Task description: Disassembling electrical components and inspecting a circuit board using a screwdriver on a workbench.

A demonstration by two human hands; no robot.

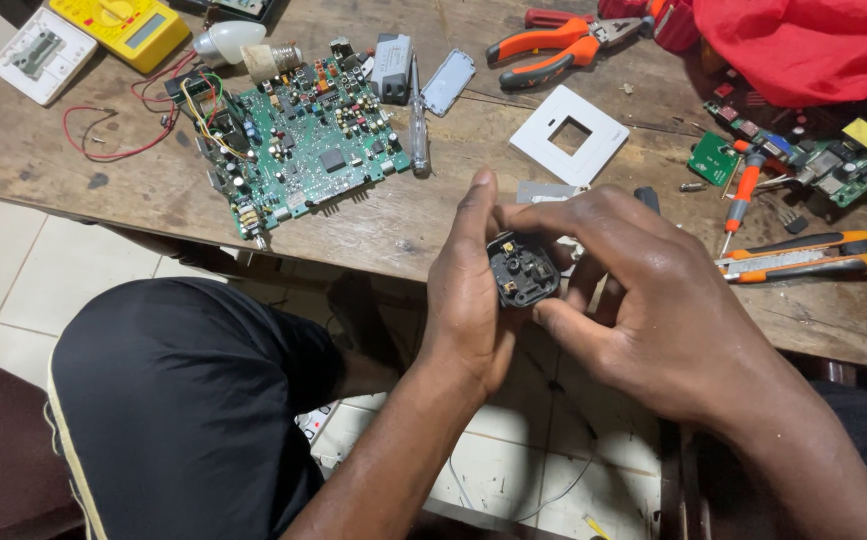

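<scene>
While both hands meet over the edge of the worn wooden table (73, 150), the left hand (468, 300) cradles a small black plastic plug body (523, 270), open face toward the camera, brass contacts showing; its long axis cannot be told. Right hand (643, 300) pinches its rim.

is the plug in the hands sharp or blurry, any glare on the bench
Head view: the opened black plug is fairly sharp between left hand and right hand; soft, even light, faint shadows. The white bulb is nearly blown out. The circuit board is crisp; frame edges bend slightly.
</scene>
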